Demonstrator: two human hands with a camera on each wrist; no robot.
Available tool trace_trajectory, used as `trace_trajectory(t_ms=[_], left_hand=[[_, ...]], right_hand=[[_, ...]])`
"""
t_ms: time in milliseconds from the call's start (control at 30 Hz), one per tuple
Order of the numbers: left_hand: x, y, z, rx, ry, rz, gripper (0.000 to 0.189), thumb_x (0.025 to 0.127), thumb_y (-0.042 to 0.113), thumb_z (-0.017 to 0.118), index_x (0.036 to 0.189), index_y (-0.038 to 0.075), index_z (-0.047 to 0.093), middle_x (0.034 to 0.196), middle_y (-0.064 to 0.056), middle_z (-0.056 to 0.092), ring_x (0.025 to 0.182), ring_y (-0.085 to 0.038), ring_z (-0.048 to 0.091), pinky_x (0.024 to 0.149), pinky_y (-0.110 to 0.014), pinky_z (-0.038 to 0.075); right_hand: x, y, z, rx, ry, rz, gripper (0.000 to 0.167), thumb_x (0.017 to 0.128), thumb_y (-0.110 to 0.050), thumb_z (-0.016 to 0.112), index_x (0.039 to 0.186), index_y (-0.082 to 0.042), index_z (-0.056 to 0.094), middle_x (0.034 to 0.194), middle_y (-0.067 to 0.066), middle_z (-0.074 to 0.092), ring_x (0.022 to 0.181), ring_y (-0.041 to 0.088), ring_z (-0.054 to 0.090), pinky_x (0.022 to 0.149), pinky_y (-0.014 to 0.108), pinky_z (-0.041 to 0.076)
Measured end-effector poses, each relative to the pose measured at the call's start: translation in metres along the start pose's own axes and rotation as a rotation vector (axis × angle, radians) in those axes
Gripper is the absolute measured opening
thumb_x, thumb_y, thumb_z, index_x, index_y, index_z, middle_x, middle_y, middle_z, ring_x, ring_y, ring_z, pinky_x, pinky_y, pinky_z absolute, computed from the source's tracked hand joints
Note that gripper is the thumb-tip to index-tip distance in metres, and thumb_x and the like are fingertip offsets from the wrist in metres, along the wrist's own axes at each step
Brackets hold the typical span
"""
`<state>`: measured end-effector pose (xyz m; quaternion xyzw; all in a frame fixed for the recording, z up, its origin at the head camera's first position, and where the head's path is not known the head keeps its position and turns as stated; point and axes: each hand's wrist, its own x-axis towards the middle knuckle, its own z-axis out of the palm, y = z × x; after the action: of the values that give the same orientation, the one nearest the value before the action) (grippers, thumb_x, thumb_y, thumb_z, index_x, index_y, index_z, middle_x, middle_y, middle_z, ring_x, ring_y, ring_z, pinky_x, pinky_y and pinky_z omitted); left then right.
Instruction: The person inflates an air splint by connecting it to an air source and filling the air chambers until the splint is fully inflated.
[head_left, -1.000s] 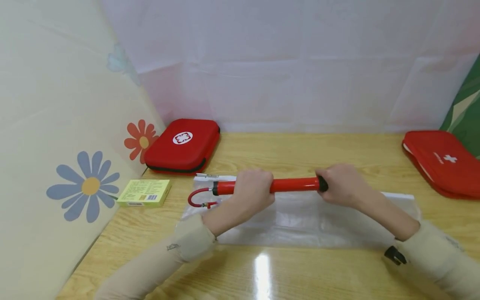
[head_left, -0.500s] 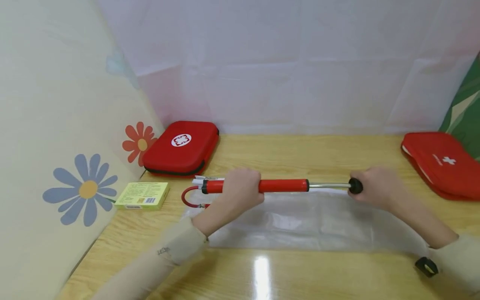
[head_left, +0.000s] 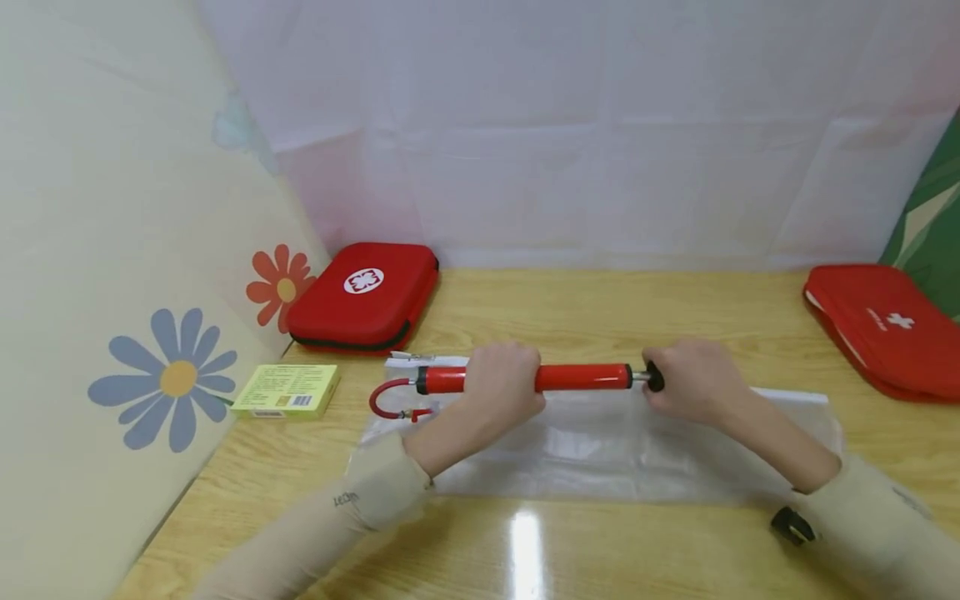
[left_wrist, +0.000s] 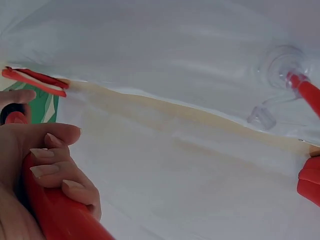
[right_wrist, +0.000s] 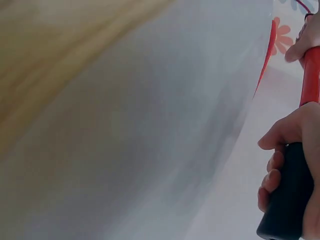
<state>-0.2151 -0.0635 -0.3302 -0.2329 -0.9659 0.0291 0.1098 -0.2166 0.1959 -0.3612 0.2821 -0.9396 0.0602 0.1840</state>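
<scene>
A red hand pump (head_left: 583, 377) lies level above a clear plastic inflatable bag (head_left: 570, 462). My left hand (head_left: 501, 387) grips the pump's barrel, fingers wrapped round it. The right hand (head_left: 693, 379) holds the black handle (right_wrist: 290, 197), and a short piece of metal rod shows between handle and barrel. From the barrel's left end a red hose (head_left: 381, 400) bends round toward the bag. In the left wrist view the hose's red nozzle (left_wrist: 308, 92) sits in the bag's clear valve (left_wrist: 280, 62), with a small clear cap (left_wrist: 262, 118) beside it.
A red hard case (head_left: 367, 296) stands at the back left, with a yellow-green box (head_left: 287, 390) in front of it. At the right edge lies a red pouch (head_left: 885, 329) with a white cross. Sheets hang behind the wooden table (head_left: 600, 308) and along its left side.
The right hand drew the handle out to the right, baring a long stretch of rod, then pushed it back left almost to the barrel. My left hand shifted slightly left and back, keeping its grip.
</scene>
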Motion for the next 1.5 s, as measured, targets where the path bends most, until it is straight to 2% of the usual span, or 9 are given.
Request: trace_trajectory(t_ms=[200,333,500,667,800,1000,1200,1333,1500], left_hand=[[-0.001,0.003,0.001,-0.011,0.038,0.006,0.017,0.072,0.023,0.074,0.064,0.014,0.062,0.051,0.004,0.047,0.047,-0.016,0.046,0.041,-0.028,0.037],[-0.002,0.004,0.003,-0.007,0.053,0.015,0.018,0.072,0.023,0.073,0.062,0.016,0.059,0.051,0.004,0.047,0.047,-0.017,0.046,0.04,-0.031,0.037],[-0.003,-0.009,0.0,-0.035,0.007,0.029,0.016,0.075,0.024,0.07,0.067,0.014,0.061,0.052,0.003,0.048,0.046,-0.015,0.046,0.041,-0.028,0.037],[-0.008,-0.034,0.0,-0.015,-0.017,-0.006,0.02,0.075,0.025,0.071,0.065,0.014,0.057,0.05,0.003,0.046,0.045,-0.014,0.044,0.04,-0.027,0.037],[-0.01,-0.04,0.001,0.01,-0.022,0.004,0.023,0.074,0.025,0.071,0.063,0.014,0.054,0.048,0.002,0.045,0.044,-0.014,0.043,0.04,-0.026,0.037],[-0.011,-0.027,0.001,0.036,-0.049,0.011,0.022,0.075,0.031,0.073,0.069,0.013,0.063,0.05,0.004,0.048,0.046,-0.015,0.046,0.043,-0.028,0.04],[-0.008,-0.015,0.006,0.005,-0.097,0.007,0.02,0.075,0.031,0.074,0.073,0.012,0.065,0.053,0.004,0.05,0.049,-0.015,0.049,0.045,-0.027,0.041],[-0.009,-0.01,0.004,-0.007,-0.122,-0.016,0.022,0.075,0.031,0.075,0.078,0.012,0.066,0.055,0.003,0.051,0.05,-0.015,0.05,0.046,-0.027,0.041],[-0.009,-0.003,0.002,-0.02,-0.134,-0.039,0.022,0.075,0.032,0.075,0.078,0.012,0.065,0.06,0.003,0.053,0.053,-0.016,0.05,0.047,-0.03,0.043]], right_hand=[[0.014,-0.017,0.003,-0.01,0.028,-0.071,0.022,0.065,-0.015,0.068,0.062,-0.017,0.046,0.048,-0.008,0.036,0.043,0.011,0.035,0.043,0.028,0.031],[0.014,-0.016,0.005,0.002,0.026,-0.094,0.023,0.064,-0.015,0.07,0.065,-0.016,0.048,0.049,-0.008,0.037,0.045,0.011,0.037,0.045,0.03,0.034],[0.001,0.008,-0.003,0.045,-0.011,-0.064,0.025,0.067,-0.018,0.074,0.071,-0.015,0.049,0.055,-0.006,0.042,0.048,0.013,0.04,0.045,0.033,0.035],[-0.021,0.043,-0.011,-0.007,0.087,-0.053,0.029,0.063,-0.019,0.075,0.069,-0.017,0.047,0.054,-0.009,0.039,0.046,0.011,0.034,0.041,0.032,0.03],[-0.032,0.055,-0.015,-0.059,0.109,-0.033,0.032,0.062,-0.025,0.077,0.067,-0.018,0.047,0.051,-0.011,0.037,0.045,0.011,0.033,0.04,0.03,0.027],[-0.03,0.036,-0.02,-0.094,-0.015,0.028,0.029,0.066,-0.03,0.073,0.063,-0.02,0.046,0.05,-0.008,0.038,0.044,0.013,0.037,0.039,0.032,0.029],[-0.021,0.011,-0.022,-0.019,-0.188,0.103,0.027,0.069,-0.024,0.065,0.056,-0.02,0.042,0.052,-0.006,0.036,0.048,0.013,0.035,0.043,0.031,0.03],[-0.011,-0.004,-0.021,0.002,-0.228,0.144,0.025,0.067,-0.019,0.061,0.053,-0.019,0.04,0.052,-0.006,0.034,0.049,0.013,0.034,0.043,0.03,0.028],[0.002,-0.018,-0.016,0.022,-0.26,0.148,0.021,0.066,-0.019,0.062,0.054,-0.018,0.044,0.053,-0.004,0.039,0.049,0.014,0.036,0.044,0.029,0.028]])
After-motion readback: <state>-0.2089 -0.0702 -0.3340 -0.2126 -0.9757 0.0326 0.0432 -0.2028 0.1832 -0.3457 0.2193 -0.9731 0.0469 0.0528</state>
